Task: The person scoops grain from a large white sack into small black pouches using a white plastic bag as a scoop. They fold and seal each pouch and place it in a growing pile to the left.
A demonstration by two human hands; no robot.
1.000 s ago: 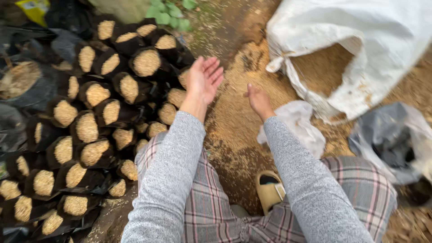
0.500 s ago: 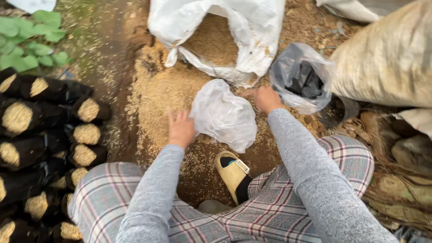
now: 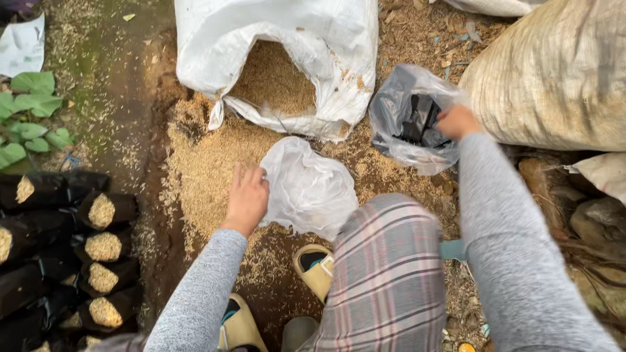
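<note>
- My left hand (image 3: 246, 199) rests palm-down on the loose, grainy husk pile (image 3: 202, 163), fingers slightly apart, touching the crumpled clear plastic bag (image 3: 310, 186).
- My right hand (image 3: 455, 122) reaches into the mouth of a thin grey plastic bag (image 3: 404, 124) of black pouches; I cannot tell its fingers' grip.
- The woven white sack (image 3: 287, 58) lies open, full of husk.
- Filled black pouches (image 3: 98, 248) are stacked at left.

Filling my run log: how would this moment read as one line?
left hand: beside crumpled white plastic bag | right hand: reaching into clear plastic bag of black bags
</note>
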